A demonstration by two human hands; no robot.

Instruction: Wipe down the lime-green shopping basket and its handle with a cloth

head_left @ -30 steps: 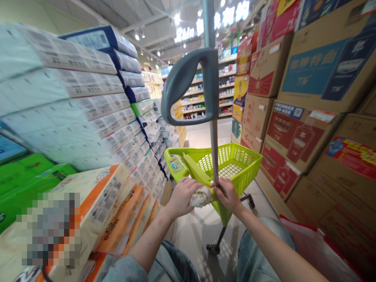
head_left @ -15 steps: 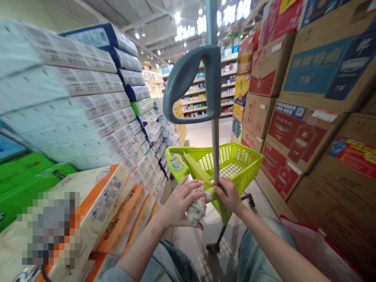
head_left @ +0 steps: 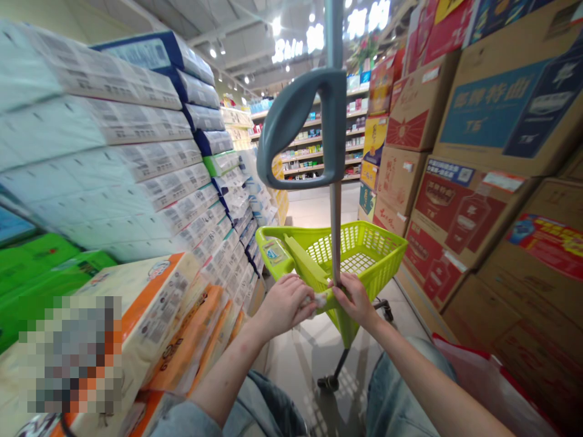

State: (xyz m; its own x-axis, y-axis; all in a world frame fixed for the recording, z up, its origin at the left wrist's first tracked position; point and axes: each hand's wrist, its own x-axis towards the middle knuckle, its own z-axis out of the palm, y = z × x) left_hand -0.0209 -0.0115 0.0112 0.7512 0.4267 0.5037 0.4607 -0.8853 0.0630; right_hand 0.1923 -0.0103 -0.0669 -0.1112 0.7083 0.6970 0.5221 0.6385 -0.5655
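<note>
A lime-green shopping cart (head_left: 373, 273) with a slotted basket stands in front of me. My left hand (head_left: 286, 303) is closed around the left part of its handle bar, with a crumpled white cloth (head_left: 320, 300) pressed between palm and bar. Only a bit of the cloth pokes out by the fingers. Beside the grey metal pole (head_left: 336, 237), my right hand (head_left: 353, 298) grips the green bar, thumb along its near side. Higher on the pole sits a grey-blue loop handle (head_left: 300, 133), which neither hand touches.
Stacked white tissue packs (head_left: 113, 133) rise on the left, with orange-and-cream packs (head_left: 155, 303) nearer. Cardboard cartons (head_left: 492, 115) wall the right side. A red-edged bag (head_left: 492, 382) lies low right. Stocked shelves (head_left: 310, 145) stand beyond the aisle floor (head_left: 310, 209). Cart wheels (head_left: 328, 383) rest below.
My left hand has closed and wrapped the cloth around the bar; before, its fingers lay spread over the loosely hanging cloth. My right hand has stayed put.
</note>
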